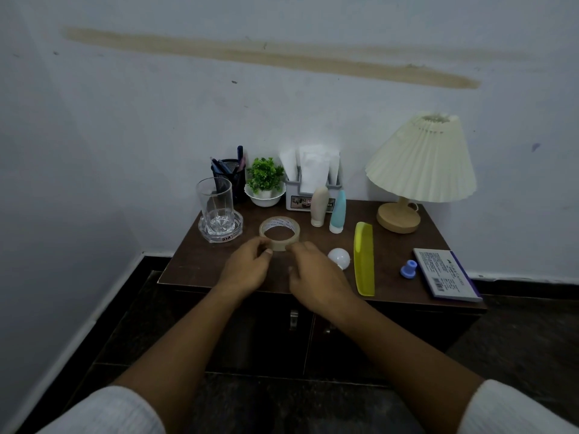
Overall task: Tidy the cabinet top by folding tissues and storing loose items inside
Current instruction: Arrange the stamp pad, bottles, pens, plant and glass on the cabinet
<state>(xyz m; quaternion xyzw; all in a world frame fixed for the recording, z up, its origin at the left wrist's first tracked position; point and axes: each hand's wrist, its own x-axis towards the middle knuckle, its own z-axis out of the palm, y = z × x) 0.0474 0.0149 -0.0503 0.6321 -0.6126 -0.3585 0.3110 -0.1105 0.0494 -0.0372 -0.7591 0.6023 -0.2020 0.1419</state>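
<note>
- The glass [215, 205] stands in a heavy dish at the left of the cabinet top [194, 267], near the hands. A careless lift to the left could knock it.
- Left hand [247, 267]: its grip is clamped on the near rim of the tape roll [279, 233], which lies flat at centre-front.
- Right hand [316, 277]: the fingers curl against the roll's right edge. I cannot tell whether this grip holds it.
- The tissues [313, 170] stand upright in the rear holder behind two bottles [329, 211]. Reaching over could topple the bottles.
- The white ball [338, 256], just beside the right hand, may roll if nudged.
- The comb [364, 258] reaches the front edge, so a brush could tip it off.
</note>
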